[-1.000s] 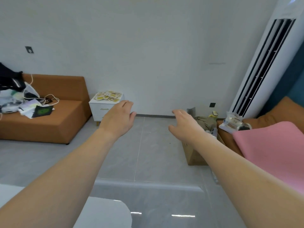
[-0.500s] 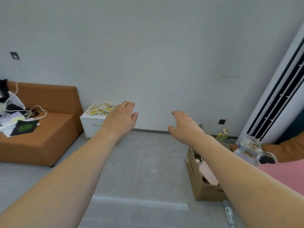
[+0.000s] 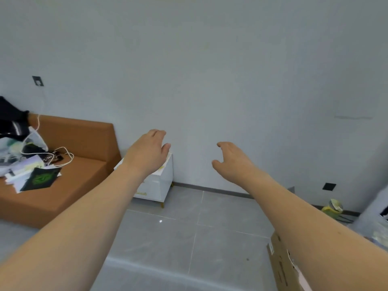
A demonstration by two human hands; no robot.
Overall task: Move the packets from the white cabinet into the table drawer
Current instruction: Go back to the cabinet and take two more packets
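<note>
A small white cabinet (image 3: pixel 156 185) stands against the far wall beside an orange sofa. My left hand (image 3: pixel 150 153) is stretched out in front of me and covers the cabinet's top, so the packets on it are hidden. It holds nothing and its fingers are relaxed. My right hand (image 3: pixel 233 160) reaches forward at the same height, to the right of the cabinet, with loosely curved fingers and nothing in it. The table drawer is out of view.
The orange sofa (image 3: pixel 69 179) at left carries papers, cables, a dark packet and black clothing. An open cardboard box (image 3: pixel 281 267) sits on the grey tiled floor at lower right. A yellow object (image 3: pixel 332 207) lies by the skirting.
The view has swung and closed in on the cabinet. The packets seen on its top earlier are now behind my left hand. The air conditioner and pink mat have left the view.
</note>
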